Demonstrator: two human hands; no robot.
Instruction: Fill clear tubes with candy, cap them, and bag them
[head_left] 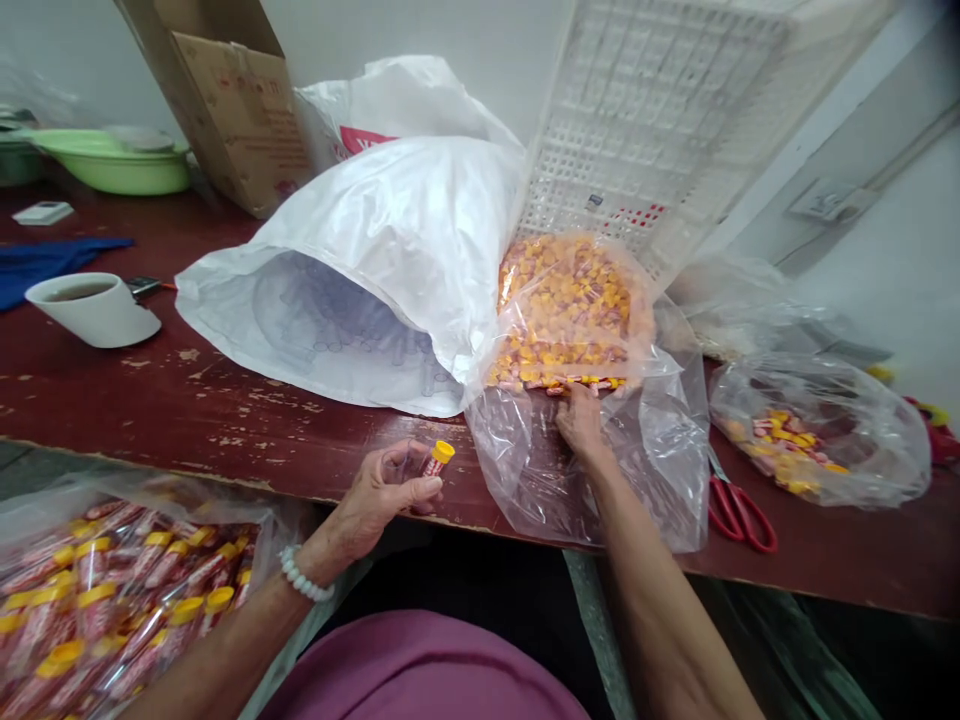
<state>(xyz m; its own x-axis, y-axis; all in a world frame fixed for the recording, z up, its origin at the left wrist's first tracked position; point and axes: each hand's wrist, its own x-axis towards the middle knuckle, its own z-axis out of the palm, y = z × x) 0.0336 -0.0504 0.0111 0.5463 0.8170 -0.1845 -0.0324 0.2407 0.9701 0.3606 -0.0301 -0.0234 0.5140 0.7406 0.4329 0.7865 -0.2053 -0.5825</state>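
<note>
Above the table's front edge, my left hand (379,495) is closed around a clear tube with a yellow cap (436,462), tilted slightly to the right. Red-and-white contents show through its wall. My right hand (583,428) reaches to the mouth of a clear plastic bag (517,460), its fingers bent at the edge of a heap of small yellow and pink pieces (570,300). Whether a piece is between those fingertips is too small to tell. Left of this bag lies a white sack (427,220), its mouth toward me and clear empty tubes (360,335) inside.
Filled yellow-capped tubes (97,600) fill a bag at lower left. On the worn red table (247,420) are a white cup (94,310), red-handled scissors (742,512) and a smaller bag of pieces (817,430). A white crate (645,120) leans behind, with a cardboard box (244,115) farther left.
</note>
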